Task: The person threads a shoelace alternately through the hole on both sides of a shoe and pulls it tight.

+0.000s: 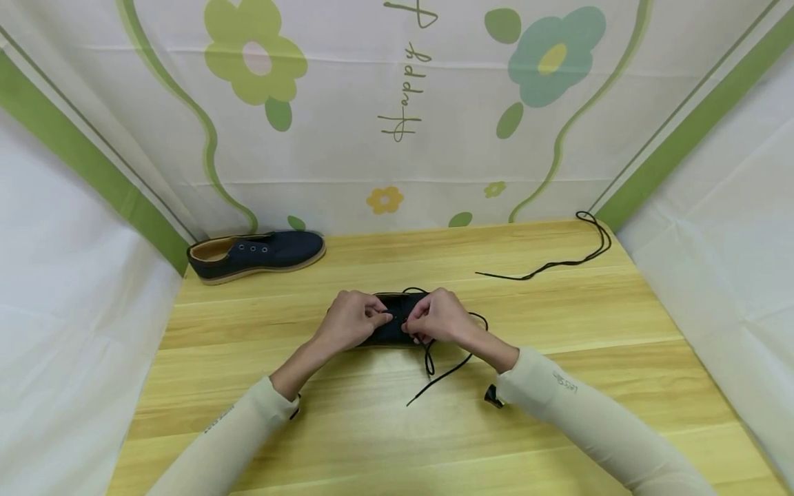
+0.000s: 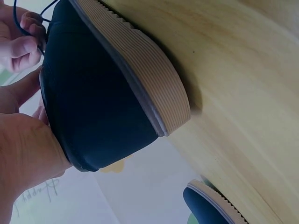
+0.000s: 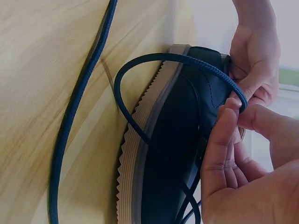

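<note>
A dark navy shoe [image 1: 386, 337] with a ribbed tan sole [image 2: 154, 70] sits on the wooden table, toe toward the right. At its opening, my left hand [image 1: 349, 318] grips the upper beside the eyelets, thumb on top. My right hand [image 1: 443, 317] pinches a dark shoelace [image 3: 163, 57] between thumb and index finger, close over the eyelets and near the left thumb. From that pinch the lace loops over the shoe's side. A long lace end trails onto the table in front of the shoe. The fingers partly hide the eyelets.
A matching navy shoe [image 1: 294, 248], without a lace in its eyelets, stands at the back left. Another dark shoelace [image 1: 558, 264] lies folded at the back right. Behind the table [image 1: 347, 441] hangs a white floral cloth [image 1: 347, 124], with white cloth on both sides.
</note>
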A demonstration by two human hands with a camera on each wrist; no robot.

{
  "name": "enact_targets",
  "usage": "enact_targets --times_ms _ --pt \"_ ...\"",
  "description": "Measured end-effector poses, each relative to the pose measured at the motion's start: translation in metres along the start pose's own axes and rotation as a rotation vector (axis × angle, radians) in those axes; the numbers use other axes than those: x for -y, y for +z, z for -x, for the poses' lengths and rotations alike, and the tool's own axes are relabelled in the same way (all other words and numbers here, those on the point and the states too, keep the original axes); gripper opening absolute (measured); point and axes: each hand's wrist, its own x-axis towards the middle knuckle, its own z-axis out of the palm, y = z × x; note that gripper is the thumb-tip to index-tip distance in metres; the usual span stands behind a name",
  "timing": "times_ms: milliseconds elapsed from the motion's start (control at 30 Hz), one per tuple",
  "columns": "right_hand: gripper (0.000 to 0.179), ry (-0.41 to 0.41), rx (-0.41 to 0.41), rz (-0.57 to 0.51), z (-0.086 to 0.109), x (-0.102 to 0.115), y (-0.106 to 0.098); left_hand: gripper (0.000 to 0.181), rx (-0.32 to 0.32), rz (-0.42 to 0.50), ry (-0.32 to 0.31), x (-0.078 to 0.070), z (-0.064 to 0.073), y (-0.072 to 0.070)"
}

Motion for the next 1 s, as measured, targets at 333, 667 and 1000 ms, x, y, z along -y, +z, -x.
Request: enact_targets --times_ms 333,667,1000 --pt "0.016 -0.047 -0.077 0.136 0.0 0.002 0.008 0.01 -0.032 -0.011 0.019 0.002 0.002 0.003" --pt "0.016 -0.236 -0.184 0.28 -0.002 0.001 0.013 0.007 -0.079 -0.024 0.088 0.006 0.003 0.006" --pt "0.023 -0.41 -0.315 0.412 -0.002 -0.005 0.015 0.013 -0.185 -0.191 0.272 0.005 0.012 0.01"
